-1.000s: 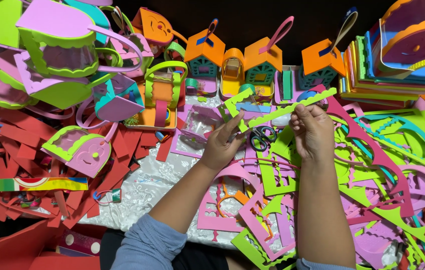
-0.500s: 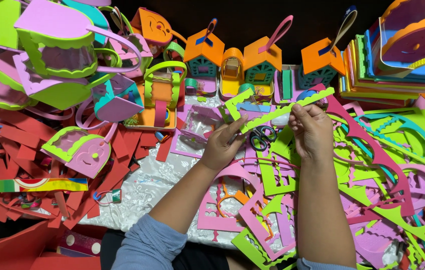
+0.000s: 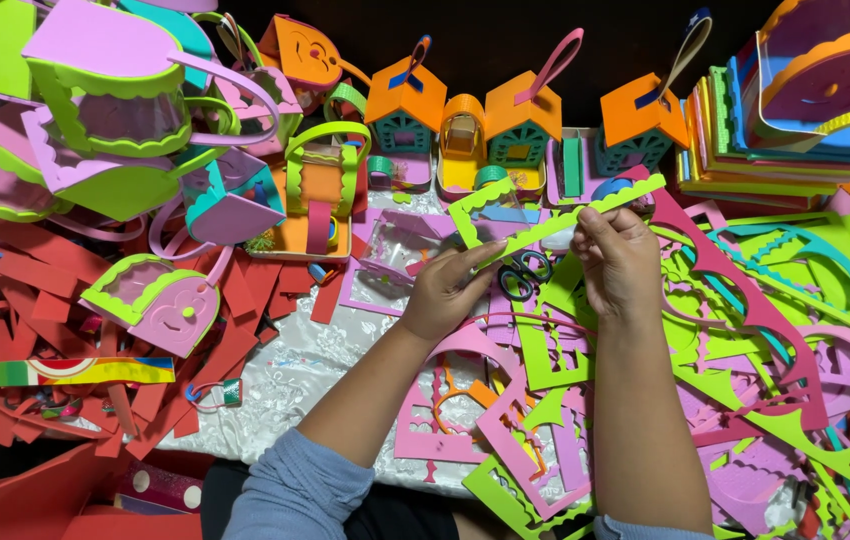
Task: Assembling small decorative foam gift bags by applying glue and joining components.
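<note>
Both hands pinch one lime-green foam strip with a scalloped edge, raised above the middle of the worktop. Left hand grips its lower end between thumb and fingertips; right hand clasps it higher up, fingers curled over. Black-handled scissors lie just beneath, between the hands. Flat pink and green foam offcuts cover the right edge, red scraps the left. Small orange-roofed foam houses line the far edge.
</note>
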